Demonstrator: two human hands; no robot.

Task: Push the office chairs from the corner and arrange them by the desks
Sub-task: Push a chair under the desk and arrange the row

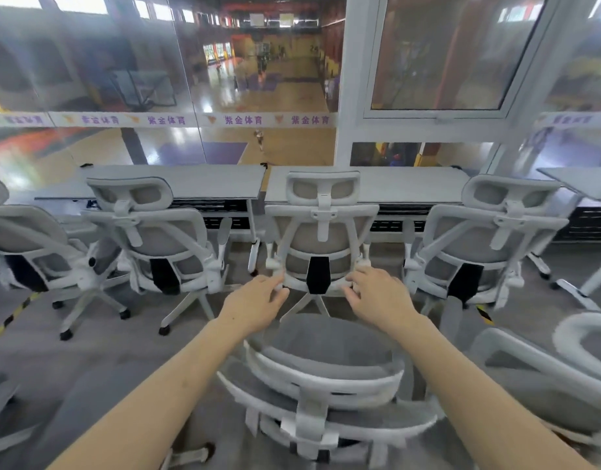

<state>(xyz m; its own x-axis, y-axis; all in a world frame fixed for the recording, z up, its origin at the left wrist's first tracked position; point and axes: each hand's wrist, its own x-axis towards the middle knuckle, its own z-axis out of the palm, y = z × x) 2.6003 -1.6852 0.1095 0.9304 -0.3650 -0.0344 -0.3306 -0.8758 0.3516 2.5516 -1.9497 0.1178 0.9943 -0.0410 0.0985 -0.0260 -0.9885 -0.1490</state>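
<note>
"紫金体育" repeated along the window band (244, 119)

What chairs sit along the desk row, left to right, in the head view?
Partly cropped white-framed grey mesh chair at the far left → second grey mesh chair with headrest → middle chair, with the left hand and right hand at its lower back → right-hand chair.
</note>
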